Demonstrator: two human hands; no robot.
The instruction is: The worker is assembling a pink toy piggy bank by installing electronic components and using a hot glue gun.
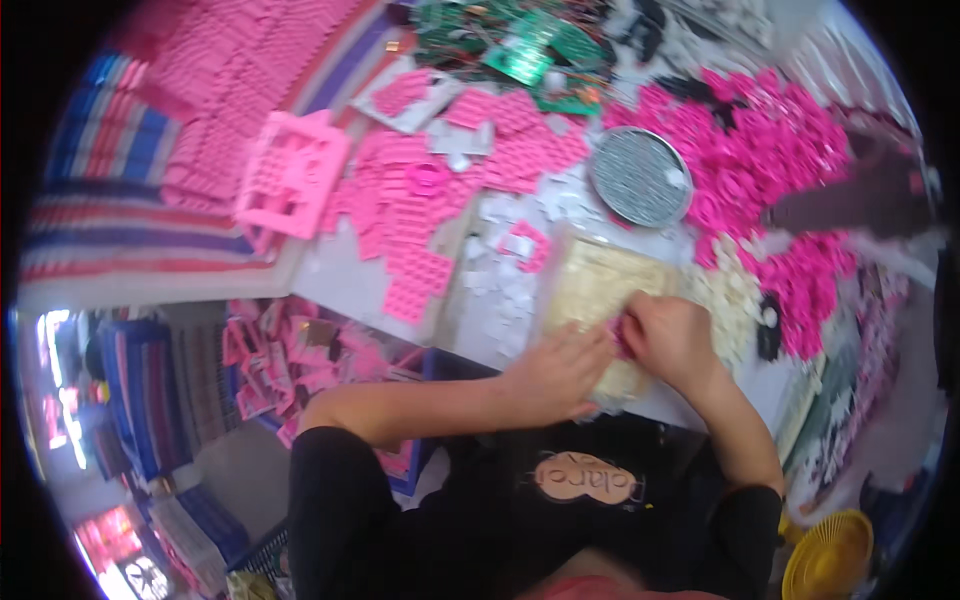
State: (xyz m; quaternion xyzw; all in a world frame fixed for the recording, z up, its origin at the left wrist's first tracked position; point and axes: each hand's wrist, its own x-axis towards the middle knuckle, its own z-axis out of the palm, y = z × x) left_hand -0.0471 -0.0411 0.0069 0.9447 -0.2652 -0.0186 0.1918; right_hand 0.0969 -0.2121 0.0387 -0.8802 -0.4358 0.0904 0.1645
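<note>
A cream-coloured pad (610, 275), apparently in clear wrap, lies on the table in front of me. Over its lower left part rests my left hand (565, 367), fingers stretched out and fairly flat, their tips close to my right hand. My right hand (672, 338) is curled closed above the pad's right side. A small dark pink plastic piece (622, 338) shows at its fingertips, between the two hands; blur hides its exact shape. Just beyond the pad stands a round tin (640, 177) filled with tiny grey metal parts, probably screws.
Bright pink plastic parts (770, 150) heap at the right, beside cream parts (728, 285). Pink keypad sheets (415, 215) spread left, near a pink plastic frame (293, 175). Green circuit boards (525, 50) with wires lie at the back. A blue crate (425, 365) of pink pieces sits below left.
</note>
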